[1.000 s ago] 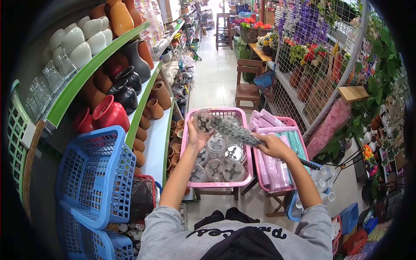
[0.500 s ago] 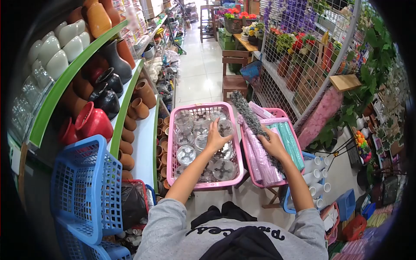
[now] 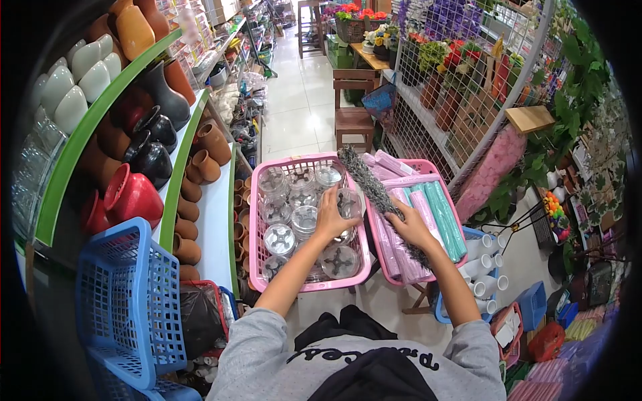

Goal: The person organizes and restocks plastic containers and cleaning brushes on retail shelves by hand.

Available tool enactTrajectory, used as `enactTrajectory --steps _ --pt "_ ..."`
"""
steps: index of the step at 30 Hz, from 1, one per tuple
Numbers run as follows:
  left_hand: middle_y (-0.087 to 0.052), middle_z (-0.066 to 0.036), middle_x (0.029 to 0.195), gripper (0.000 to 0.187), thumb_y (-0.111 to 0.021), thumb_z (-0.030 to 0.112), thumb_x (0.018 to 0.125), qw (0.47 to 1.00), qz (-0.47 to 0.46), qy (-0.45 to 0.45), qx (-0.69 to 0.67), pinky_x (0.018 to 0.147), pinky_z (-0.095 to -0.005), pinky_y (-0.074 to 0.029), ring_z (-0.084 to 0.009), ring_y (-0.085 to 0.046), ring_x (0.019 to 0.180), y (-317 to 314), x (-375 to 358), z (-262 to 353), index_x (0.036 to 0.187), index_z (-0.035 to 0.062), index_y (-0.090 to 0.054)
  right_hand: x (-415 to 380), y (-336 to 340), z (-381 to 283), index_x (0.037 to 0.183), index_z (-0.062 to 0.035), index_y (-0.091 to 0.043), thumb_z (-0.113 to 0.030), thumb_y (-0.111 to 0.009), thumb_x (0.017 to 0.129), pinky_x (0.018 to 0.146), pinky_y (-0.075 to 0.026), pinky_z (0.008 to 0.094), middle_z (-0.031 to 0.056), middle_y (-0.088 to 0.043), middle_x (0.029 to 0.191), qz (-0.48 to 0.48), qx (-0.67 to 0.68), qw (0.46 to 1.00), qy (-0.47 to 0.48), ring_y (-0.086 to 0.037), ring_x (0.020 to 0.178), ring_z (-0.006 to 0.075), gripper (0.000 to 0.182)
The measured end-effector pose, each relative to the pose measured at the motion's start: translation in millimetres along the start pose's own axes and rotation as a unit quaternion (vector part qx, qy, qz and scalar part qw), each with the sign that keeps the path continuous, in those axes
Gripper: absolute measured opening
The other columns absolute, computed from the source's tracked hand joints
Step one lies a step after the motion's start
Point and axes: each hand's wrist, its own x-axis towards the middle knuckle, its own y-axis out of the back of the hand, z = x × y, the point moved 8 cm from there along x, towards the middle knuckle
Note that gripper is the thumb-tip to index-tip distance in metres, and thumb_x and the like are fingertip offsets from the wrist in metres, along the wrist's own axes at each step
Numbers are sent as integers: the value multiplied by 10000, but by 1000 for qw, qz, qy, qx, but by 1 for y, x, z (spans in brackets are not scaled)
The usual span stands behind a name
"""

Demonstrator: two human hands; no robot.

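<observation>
My left hand (image 3: 332,215) is over the right part of a pink basket (image 3: 307,287), its fingers curved around a clear round plastic container (image 3: 348,202). Several similar containers (image 3: 279,238) lie in the same basket. My right hand (image 3: 408,226) grips a long grey fuzzy duster (image 3: 372,187), which slants across a second pink basket (image 3: 460,208). Under the duster, that basket holds pink wrapped rolls (image 3: 396,250) and teal wrapped rolls (image 3: 445,217). The duster's upper end is near the right rim of the container basket.
Shelves with clay pots (image 3: 212,142), a red vase (image 3: 134,195) and white bowls (image 3: 93,83) stand at left, above stacked blue baskets (image 3: 134,301). A wooden chair (image 3: 354,120) is ahead. At right are a wire rack (image 3: 461,127) and white cups (image 3: 480,267) in a blue basket.
The view has shifted slightly, so the baskets and shelves sit a little further left. My left hand is still at the clear container and my right hand still holds the duster.
</observation>
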Motion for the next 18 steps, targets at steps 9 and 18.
enactTrajectory --steps 9,18 --pt "-315 -215 1319 1104 -779 372 569 999 -37 17 19 1001 -416 -331 -367 -351 1222 6 0 1 1389 3 -140 9 -17 -6 1270 14 -431 -167 -546 848 993 -331 326 209 -510 1238 -32 23 999 12 -478 1175 274 474" --pt "-384 -197 1299 924 -771 371 593 994 -66 59 57 1006 -427 -320 -351 -370 1218 49 -26 -83 1333 61 -313 32 -42 -20 1261 -2 -444 -201 -563 831 888 -420 341 228 -597 1076 -10 23 998 49 -584 1021 295 488"
